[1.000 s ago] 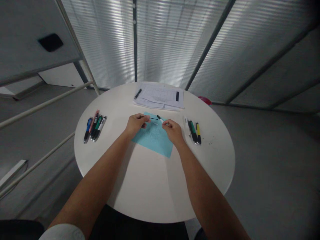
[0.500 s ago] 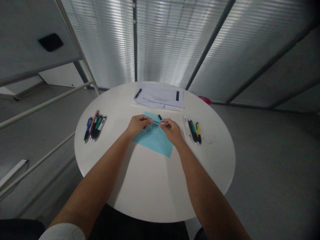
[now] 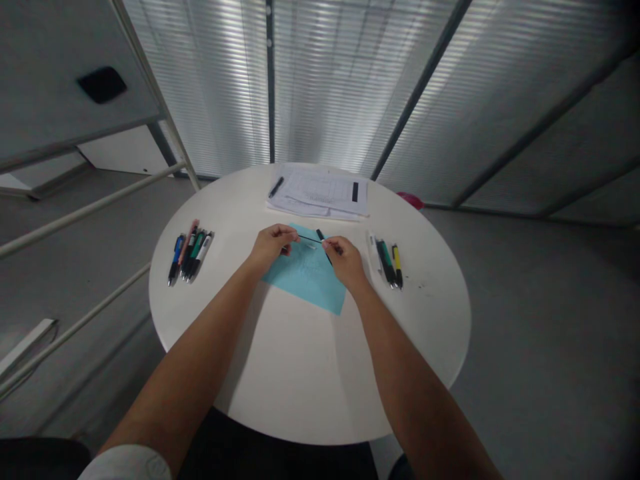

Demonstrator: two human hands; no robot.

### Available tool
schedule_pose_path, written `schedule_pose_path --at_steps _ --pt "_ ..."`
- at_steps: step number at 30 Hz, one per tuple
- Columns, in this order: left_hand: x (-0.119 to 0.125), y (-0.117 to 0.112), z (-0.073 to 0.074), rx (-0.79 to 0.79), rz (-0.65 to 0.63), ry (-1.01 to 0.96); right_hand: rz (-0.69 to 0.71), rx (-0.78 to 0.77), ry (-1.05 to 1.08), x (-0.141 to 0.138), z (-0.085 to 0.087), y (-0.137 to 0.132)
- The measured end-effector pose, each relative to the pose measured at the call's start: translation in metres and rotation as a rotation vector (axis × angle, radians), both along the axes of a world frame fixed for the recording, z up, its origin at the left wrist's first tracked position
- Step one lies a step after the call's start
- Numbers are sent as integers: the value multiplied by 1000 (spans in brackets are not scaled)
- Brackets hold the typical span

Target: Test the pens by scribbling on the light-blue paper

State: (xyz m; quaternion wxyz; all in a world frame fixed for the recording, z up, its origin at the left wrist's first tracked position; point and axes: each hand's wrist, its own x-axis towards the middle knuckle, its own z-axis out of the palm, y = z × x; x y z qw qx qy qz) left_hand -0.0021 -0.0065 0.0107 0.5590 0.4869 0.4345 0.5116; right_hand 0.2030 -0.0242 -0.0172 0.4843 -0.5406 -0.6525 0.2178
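Note:
A thin black pen refill [image 3: 310,239] spans the gap between my two hands, above a light blue sheet of paper [image 3: 305,280]. My left hand [image 3: 273,247] pinches its left end between thumb and fingertips. The other end is in the closed fingers of my right hand [image 3: 345,257]. A black pen part [image 3: 321,235] lies on the sheet beside my right fingers, which partly hide it. Below the refill, a small pale piece [image 3: 311,247] rests on the blue paper, too small to make out.
Several pens [image 3: 190,253] lie in a group at the left of the round white table [image 3: 300,373]. More pens [image 3: 386,263] lie at the right. Printed papers [image 3: 320,190] with a dark pen [image 3: 276,187] on them are stacked at the back. A metal rail [image 3: 90,210] runs at the left.
My left hand has moved slightly left and up. The hands are a little farther apart, and a longer stretch of the refill shows between them.

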Motion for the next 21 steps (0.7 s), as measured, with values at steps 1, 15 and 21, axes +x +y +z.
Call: schedule_pose_path --at_steps 1,15,21 --pt "0 0 0 2 3 -6 -13 1 5 0 0 0" --pt "-5 6 -12 365 142 742 -111 -35 17 0 4 -2" --pt "-2 2 -12 428 51 972 -177 -79 -118 0 6 -3"
